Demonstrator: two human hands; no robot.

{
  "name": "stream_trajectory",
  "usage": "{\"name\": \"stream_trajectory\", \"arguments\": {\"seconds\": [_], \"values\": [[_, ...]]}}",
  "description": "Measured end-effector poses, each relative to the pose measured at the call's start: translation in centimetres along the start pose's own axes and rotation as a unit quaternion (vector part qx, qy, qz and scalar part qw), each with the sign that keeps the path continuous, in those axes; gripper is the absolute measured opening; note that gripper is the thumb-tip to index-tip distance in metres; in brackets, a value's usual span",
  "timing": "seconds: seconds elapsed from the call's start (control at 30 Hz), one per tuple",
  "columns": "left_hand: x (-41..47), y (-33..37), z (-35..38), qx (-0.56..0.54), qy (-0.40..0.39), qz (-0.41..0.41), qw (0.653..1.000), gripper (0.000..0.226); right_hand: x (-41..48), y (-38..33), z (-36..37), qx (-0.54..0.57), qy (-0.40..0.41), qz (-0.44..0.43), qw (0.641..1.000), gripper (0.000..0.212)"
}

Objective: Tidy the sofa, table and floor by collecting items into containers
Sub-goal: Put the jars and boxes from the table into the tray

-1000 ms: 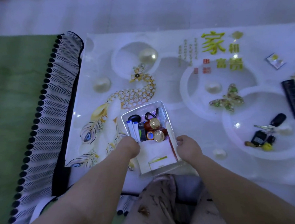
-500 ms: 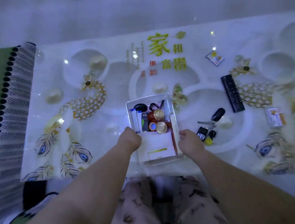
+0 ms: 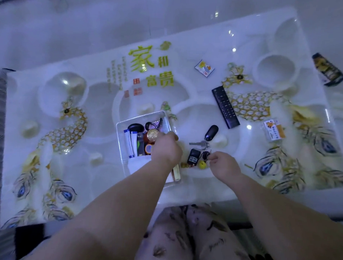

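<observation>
A clear plastic box [image 3: 120, 139] stands on the glass table [image 3: 101, 99], near its front edge. Inside are a gold-capped jar [image 3: 152, 134], blue-white sachets, a black oval thing and white paper. My left hand [image 3: 167, 149] lies over the box's right rim, fingers curled on it, and hides that side. Just right of the box lies a key bunch [image 3: 194, 159] with a black remote fob, a yellow ball and a long black fob [image 3: 211, 132]. My right hand [image 3: 224, 165] pinches the bunch at its right end; the bunch still rests on the table.
A black TV remote [image 3: 225, 106] lies behind the keys. A small snack packet [image 3: 204, 68] sits further back, an orange packet [image 3: 273, 130] to the right. A dark packet [image 3: 328, 70] lies on the floor past the table's right end. My knees [image 3: 181, 238] are below the front edge.
Both hands let go of the box's near corners. My left hand moved onto its right rim and my right hand reached right to the key bunch. My view shifted right.
</observation>
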State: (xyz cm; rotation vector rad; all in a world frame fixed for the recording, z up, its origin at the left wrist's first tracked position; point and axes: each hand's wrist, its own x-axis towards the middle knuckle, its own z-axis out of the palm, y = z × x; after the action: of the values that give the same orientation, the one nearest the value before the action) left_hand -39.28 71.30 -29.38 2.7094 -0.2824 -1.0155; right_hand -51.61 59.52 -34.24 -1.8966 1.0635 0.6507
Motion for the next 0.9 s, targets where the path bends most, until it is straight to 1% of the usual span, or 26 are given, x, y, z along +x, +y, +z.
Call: {"name": "stream_trajectory", "arguments": {"seconds": [0.03, 0.07, 0.13, 0.17, 0.2, 0.27, 0.33, 0.4, 0.47, 0.53, 0.6, 0.7, 0.8, 0.9], "values": [[0.0, 0.7, 0.5, 0.025, 0.01, 0.0, 1.0, 0.038, 0.1, 1.0, -0.2, 0.011, 0.005, 0.009, 1.0, 0.03], [0.0, 0.9, 0.7, 0.059, 0.045, 0.005, 0.997, 0.038, 0.2, 1.6, -0.2, 0.019, 0.006, 0.016, 1.0, 0.03], [0.1, 1.6, 1.3, 0.14, 0.123, 0.052, 0.981, 0.041, 0.3, 3.2, -0.2, 0.035, 0.005, 0.036, 0.999, 0.031], [0.3, 1.7, 1.7, 0.159, 0.141, 0.08, 0.974, 0.041, 0.4, 3.8, 0.0, 0.04, 0.004, 0.04, 0.998, 0.03], [0.6, 2.0, 2.2, 0.164, 0.132, 0.101, 0.972, 0.04, 0.6, 4.5, 0.1, 0.042, 0.003, 0.045, 0.998, 0.03], [0.7, 2.7, 3.1, 0.15, 0.077, 0.106, 0.98, 0.037, 0.9, 5.2, 0.3, 0.044, 0.0, 0.055, 0.998, 0.029], [0.7, 3.2, 3.8, 0.148, 0.053, 0.098, 0.983, 0.039, 1.5, 5.4, 0.5, 0.054, -0.002, 0.062, 0.997, 0.027], [0.7, 3.0, 3.9, 0.144, 0.062, 0.096, 0.983, 0.044, 2.0, 5.0, 0.9, 0.061, -0.002, 0.06, 0.996, 0.027], [0.9, 2.4, 3.8, 0.136, 0.076, 0.089, 0.984, 0.045, 2.7, 4.2, 1.3, 0.05, 0.007, 0.044, 0.998, 0.033], [1.2, 1.4, 3.4, 0.128, 0.09, 0.077, 0.985, 0.043, 3.7, 3.3, 1.6, 0.048, 0.025, 0.036, 0.998, 0.041], [1.7, 0.3, 2.9, 0.105, 0.112, 0.066, 0.986, 0.041, 4.5, 2.5, 1.8, 0.054, 0.041, 0.038, 0.997, 0.044], [2.1, -0.9, 2.3, 0.069, 0.131, 0.048, 0.988, 0.037, 5.6, 1.5, 2.1, 0.049, 0.055, 0.055, 0.996, 0.031], [2.0, -1.9, 1.7, 0.044, 0.154, 0.051, 0.986, 0.03, 6.1, 0.7, 2.7, 0.028, 0.058, 0.077, 0.995, 0.02], [1.4, -2.7, 0.9, 0.016, 0.161, 0.062, 0.985, 0.03, 6.0, -0.5, 3.2, -0.004, 0.055, 0.079, 0.995, 0.027]]}}
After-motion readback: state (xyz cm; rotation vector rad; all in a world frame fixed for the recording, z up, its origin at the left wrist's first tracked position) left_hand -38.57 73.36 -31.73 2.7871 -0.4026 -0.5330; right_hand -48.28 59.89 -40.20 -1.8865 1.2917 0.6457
